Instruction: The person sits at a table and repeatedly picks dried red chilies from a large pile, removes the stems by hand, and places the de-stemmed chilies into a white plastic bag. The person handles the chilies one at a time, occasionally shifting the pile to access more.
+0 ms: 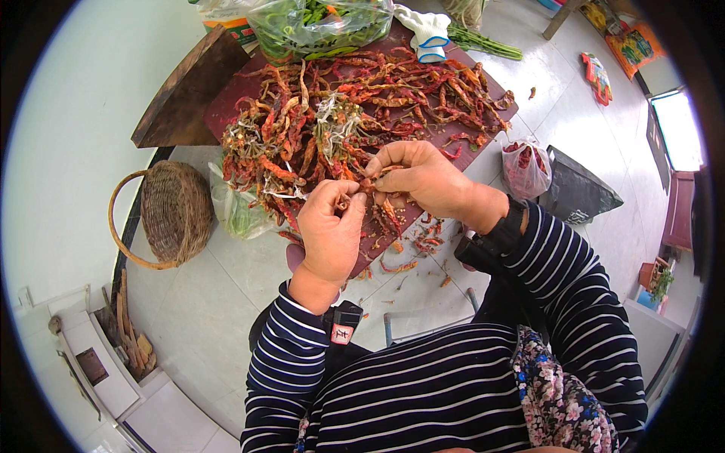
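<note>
Over the near edge of a dark red table (371, 249), both hands meet at a dried red chili pepper (369, 186). My left hand (331, 232) pinches it between thumb and forefinger, with a bit of dried chili also curled in its fingers. From the right, my right hand (427, 175) grips the same pepper with thumb and fingertips. Behind them spreads a heap of dried chilies (391, 102), red to orange and wrinkled. Bundles of chili stems tied with white plastic strips (337, 122) lie in the heap. Loose seeds are scattered below my right hand.
A clear bag of green peppers (320, 28) and white knitted gloves (425, 31) lie at the far edge. On the floor are a wicker basket (175, 212), a bag of greens (241, 206), a bag of red chilies (525, 170), a black bag (580, 187) and fallen chili pieces (427, 238).
</note>
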The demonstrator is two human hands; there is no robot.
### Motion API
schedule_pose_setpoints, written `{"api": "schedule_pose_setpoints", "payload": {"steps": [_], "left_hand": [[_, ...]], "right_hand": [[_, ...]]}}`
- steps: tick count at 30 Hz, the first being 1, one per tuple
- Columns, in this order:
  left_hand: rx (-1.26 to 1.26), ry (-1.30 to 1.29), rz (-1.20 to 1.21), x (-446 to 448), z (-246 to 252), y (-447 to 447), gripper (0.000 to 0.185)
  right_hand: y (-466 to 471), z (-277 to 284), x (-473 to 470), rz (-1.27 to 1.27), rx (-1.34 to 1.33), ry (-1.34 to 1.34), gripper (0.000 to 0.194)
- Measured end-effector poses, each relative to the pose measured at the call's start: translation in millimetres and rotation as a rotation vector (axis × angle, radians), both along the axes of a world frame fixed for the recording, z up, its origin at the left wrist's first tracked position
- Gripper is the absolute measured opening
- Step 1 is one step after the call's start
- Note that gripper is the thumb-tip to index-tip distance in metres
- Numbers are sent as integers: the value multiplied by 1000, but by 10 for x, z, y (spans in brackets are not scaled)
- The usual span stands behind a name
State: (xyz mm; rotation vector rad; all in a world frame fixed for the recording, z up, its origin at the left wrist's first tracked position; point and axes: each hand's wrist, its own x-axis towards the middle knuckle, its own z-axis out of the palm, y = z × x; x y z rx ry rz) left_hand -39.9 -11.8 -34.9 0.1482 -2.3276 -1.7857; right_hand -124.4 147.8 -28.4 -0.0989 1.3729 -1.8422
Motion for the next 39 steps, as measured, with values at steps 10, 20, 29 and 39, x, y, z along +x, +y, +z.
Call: {"api": "schedule_pose_setpoints", "payload": {"steps": [10,20,29,39], "left_hand": [[-481,114,-96,5,35,59,7],[-393,68,-42,32,-30,88,8],[254,-212,-36,-5,163,56,11],[796,-374,-88,-57,285,-78,11]], "right_hand": [[-79,-40,90,-12,297,458,22],[-78,20,244,-83,235,899,23],[-63,151,118,-43,59,714,25],[33,99,-81,78,-153,-156,22]]}}
